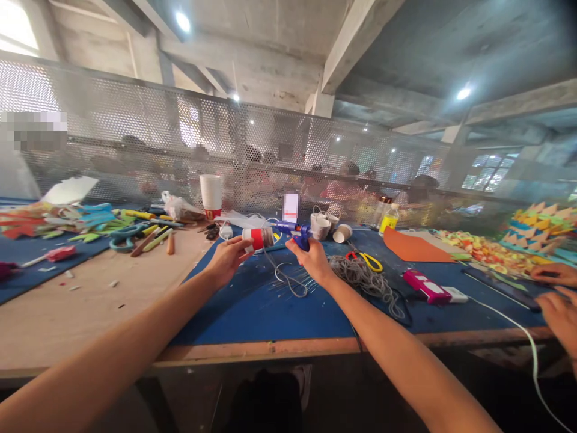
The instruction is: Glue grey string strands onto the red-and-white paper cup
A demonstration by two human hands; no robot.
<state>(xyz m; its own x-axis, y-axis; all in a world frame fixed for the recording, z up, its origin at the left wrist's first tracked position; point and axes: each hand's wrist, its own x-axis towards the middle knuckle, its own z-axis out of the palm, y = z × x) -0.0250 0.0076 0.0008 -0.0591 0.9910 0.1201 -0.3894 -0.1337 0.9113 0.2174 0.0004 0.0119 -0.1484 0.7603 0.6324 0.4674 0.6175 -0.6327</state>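
Note:
My left hand [229,260] is closed round a paper cup [258,239] with a red band, held on its side above the blue mat [234,313]. Grey cord covers the cup's right-hand end and trails down to the mat. In my right hand [312,258] is a blue glue gun [301,237], its nozzle pointing left towards the cord-wrapped end. Whether the nozzle touches the cup I cannot tell. Just right of that hand lies a tangled heap of grey cord [367,279], with yellow-handled scissors [370,261] at its far side.
Cord-covered cups [320,226] stand behind the glue gun. A white paper cup [211,193], blue-handled scissors [124,238] and craft knives are on the left. Towards the right are orange paper [417,246], a pink box [426,286] and another person's hands [559,307]. A perforated metal screen [270,138] runs behind.

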